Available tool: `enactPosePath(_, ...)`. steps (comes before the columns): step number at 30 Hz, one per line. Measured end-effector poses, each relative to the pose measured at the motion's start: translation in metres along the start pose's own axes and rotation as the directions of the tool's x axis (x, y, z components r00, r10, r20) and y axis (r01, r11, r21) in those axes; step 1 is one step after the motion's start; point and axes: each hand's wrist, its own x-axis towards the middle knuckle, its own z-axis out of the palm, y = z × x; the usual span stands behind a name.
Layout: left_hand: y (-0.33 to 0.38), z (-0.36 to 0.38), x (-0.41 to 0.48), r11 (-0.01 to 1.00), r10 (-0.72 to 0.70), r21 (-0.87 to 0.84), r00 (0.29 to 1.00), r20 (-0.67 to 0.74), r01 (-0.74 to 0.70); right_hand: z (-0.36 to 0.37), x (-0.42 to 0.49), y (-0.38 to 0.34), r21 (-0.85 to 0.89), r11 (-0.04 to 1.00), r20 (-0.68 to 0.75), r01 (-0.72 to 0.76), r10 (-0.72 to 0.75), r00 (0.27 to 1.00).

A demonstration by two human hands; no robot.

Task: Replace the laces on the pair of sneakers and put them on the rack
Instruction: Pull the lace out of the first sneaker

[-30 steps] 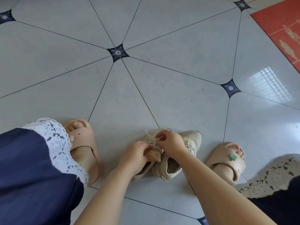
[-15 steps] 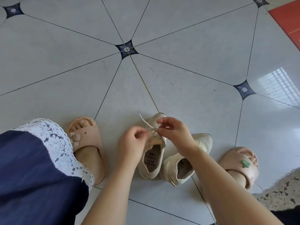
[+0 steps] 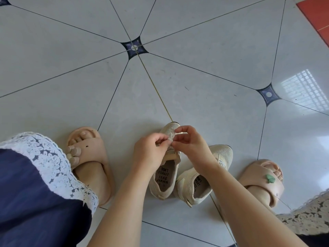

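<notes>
Your left hand and right hand meet fingertip to fingertip, both arms reaching forward, each pinching the lace.

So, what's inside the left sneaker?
Only a printed insole shows. The toe end is covered by the tongue, the left hand and the right hand.

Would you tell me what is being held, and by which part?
The left hand and right hand each pinch the lace, at its loose part above the sneaker.
</notes>
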Motion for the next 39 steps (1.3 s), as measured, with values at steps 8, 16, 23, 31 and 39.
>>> enactPosePath(8,-0.001,-0.002,-0.005,0.971,-0.144,-0.199,0.988,-0.061,0.129,0.006,-0.003,-0.003,-0.366,0.927,-0.091,0.079,-0.120,0.989)
enactPosePath(16,-0.001,-0.002,-0.004,0.999,-0.037,0.030,0.998,-0.051,0.039,0.007,-0.006,0.001,-0.499,0.859,-0.085,0.116,-0.182,0.980)
enactPosePath(23,-0.002,-0.003,-0.002,0.953,0.172,0.262,0.984,-0.048,-0.154,0.012,-0.006,0.002,-0.720,0.660,-0.013,0.215,-0.323,0.946)
enactPosePath(31,-0.005,0.002,-0.004,0.936,0.198,0.308,0.979,-0.056,-0.172,0.013,-0.011,-0.002,-0.832,0.490,0.046,0.259,-0.404,0.914)
enactPosePath(39,-0.001,0.005,-0.009,0.970,-0.160,-0.173,0.985,0.065,0.170,0.014,-0.016,-0.007,-0.848,0.429,0.114,0.312,-0.427,0.897)
